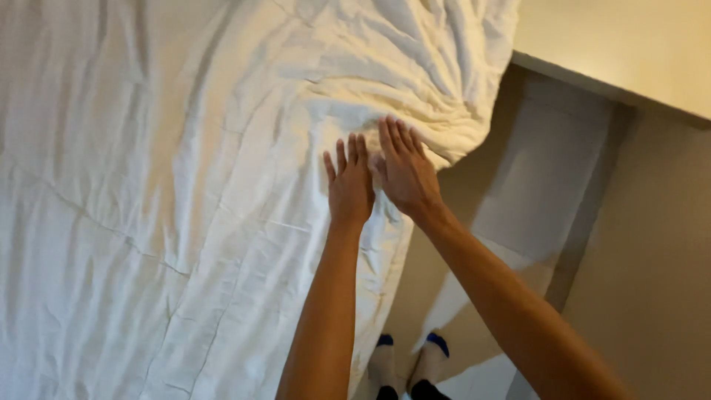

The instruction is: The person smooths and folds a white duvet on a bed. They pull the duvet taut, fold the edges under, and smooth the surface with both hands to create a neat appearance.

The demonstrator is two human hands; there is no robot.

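Left hand [349,187] flat on white duvet [185,192], fingers together, right hand [404,172] beside it, fingers slightly spread, gripping nothing

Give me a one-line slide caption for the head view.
Both hands, left hand and right hand, pressed flat side by side on a wrinkled white duvet near the bed's edge.

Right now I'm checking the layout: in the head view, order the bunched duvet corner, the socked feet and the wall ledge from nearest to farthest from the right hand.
1. Bunched duvet corner, under the right hand.
2. Wall ledge, upper right.
3. Socked feet, bottom.
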